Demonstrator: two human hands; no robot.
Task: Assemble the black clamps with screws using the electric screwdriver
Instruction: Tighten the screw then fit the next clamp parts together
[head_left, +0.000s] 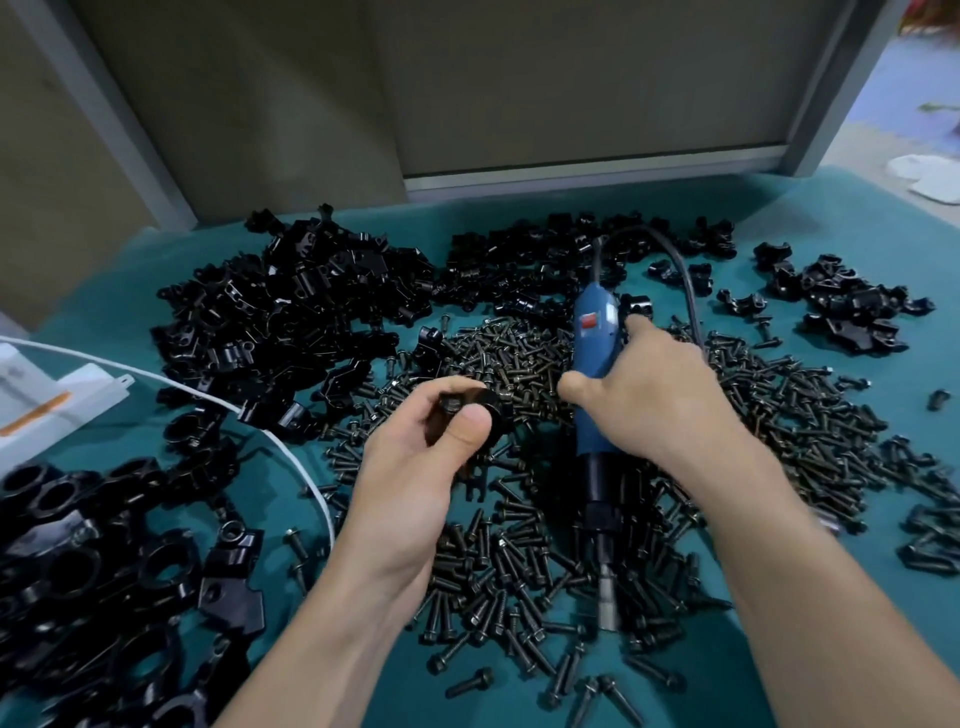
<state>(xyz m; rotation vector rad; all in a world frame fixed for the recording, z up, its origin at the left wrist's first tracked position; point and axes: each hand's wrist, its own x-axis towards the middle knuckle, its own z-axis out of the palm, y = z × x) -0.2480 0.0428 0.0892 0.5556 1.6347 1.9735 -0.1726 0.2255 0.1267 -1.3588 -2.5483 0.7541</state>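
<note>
My left hand (431, 447) pinches a black clamp (480, 410) between thumb and fingers, just above a wide heap of black screws (519, 561). My right hand (649, 384) grips the blue electric screwdriver (595, 338) around its body. The tool points down toward me, its black collar and silver bit tip (608, 597) resting among the screws. Its black cable (675, 265) loops away behind the hand.
Heaps of loose black clamp parts lie at the back left (291, 312), back middle (519, 265) and back right (841, 296). Assembled clamps (88, 571) crowd the near left. A white cable (291, 452) and white box (47, 400) sit left on the teal table (779, 208).
</note>
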